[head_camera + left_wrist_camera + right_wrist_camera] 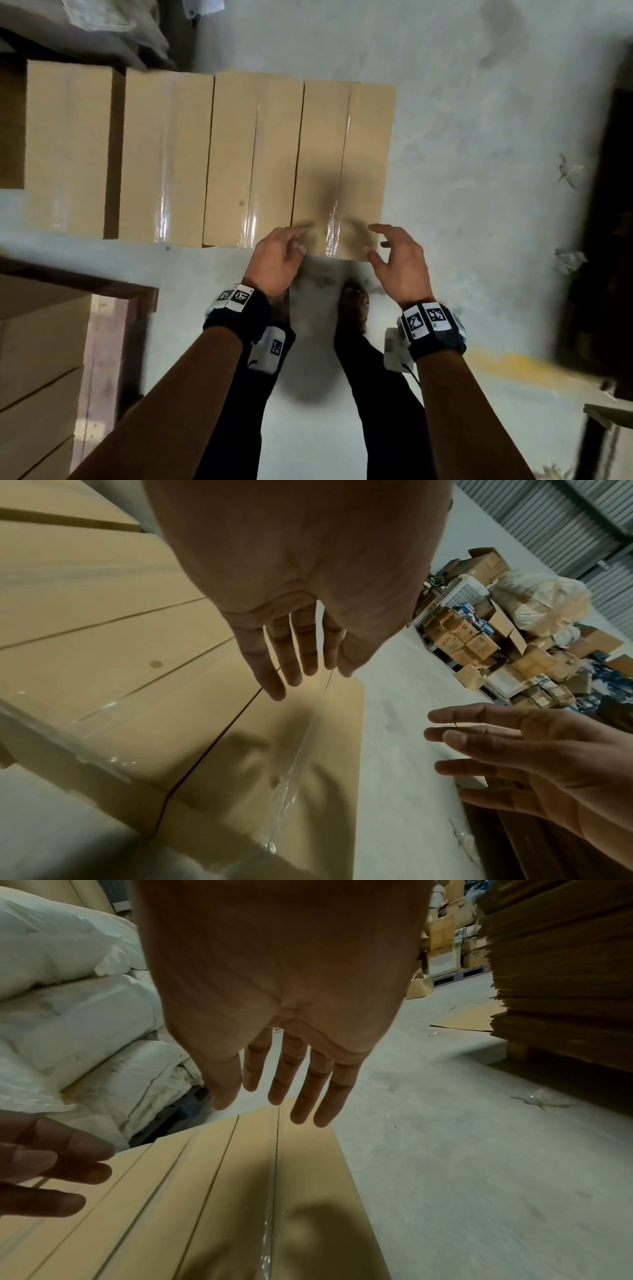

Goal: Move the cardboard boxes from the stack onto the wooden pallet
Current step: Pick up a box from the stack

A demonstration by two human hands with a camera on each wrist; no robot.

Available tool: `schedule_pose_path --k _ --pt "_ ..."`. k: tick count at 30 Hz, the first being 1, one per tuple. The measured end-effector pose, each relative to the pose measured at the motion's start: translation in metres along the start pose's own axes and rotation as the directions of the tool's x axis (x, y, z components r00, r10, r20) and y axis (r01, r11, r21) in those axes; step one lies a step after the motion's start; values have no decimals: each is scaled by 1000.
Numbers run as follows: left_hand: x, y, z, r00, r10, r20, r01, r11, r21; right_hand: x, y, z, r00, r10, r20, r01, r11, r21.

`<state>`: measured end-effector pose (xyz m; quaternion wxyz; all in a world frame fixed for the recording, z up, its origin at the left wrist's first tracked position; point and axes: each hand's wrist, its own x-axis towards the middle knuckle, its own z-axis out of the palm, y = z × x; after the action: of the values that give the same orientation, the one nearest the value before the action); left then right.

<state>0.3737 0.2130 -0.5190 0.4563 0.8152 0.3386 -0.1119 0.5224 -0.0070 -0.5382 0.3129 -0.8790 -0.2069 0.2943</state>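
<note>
We stood at the near edge of a row of cardboard boxes (212, 154) laid side by side on the concrete floor (479, 102), each sealed along its top seam with clear tape. Our left hand (279, 260) and right hand (399, 262) hung over the near end of the rightmost box (342, 164), palms turned toward each other, fingers relaxed and spread, gripping nothing; both wrist views showed air between the fingers and the cardboard. We judged the hands were set apart like that to match the width of this one box, so that each could drop onto a long side. It was the sensible one to take: its right side faced bare floor, while its left side sat tight against its neighbour, leaving only a thin seam for the left fingers. At the lower left edge of the head view a dark wooden frame (130, 291) showed beside more stacked boxes (37, 377); we took this for the wooden pallet but could not be sure. White sacks (68, 988) lay beyond the far end of the row, and flattened cardboard sheets (561, 961) were piled off to the right.
</note>
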Motion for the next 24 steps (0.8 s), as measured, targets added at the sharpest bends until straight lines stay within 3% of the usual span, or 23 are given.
schedule_pose_path --k 8,18,24 --pt "109 -73 57 994 96 -46 -96 995 -9 82 63 71 995 -90 -32 92 994 59" --pt "205 -102 53 967 253 -40 -241 952 190 181 104 89 996 -86 34 91 969 -231" --pt "266 -114 63 951 308 -37 -277 897 343 236 110 101 976 -216 -34 185 899 -397"
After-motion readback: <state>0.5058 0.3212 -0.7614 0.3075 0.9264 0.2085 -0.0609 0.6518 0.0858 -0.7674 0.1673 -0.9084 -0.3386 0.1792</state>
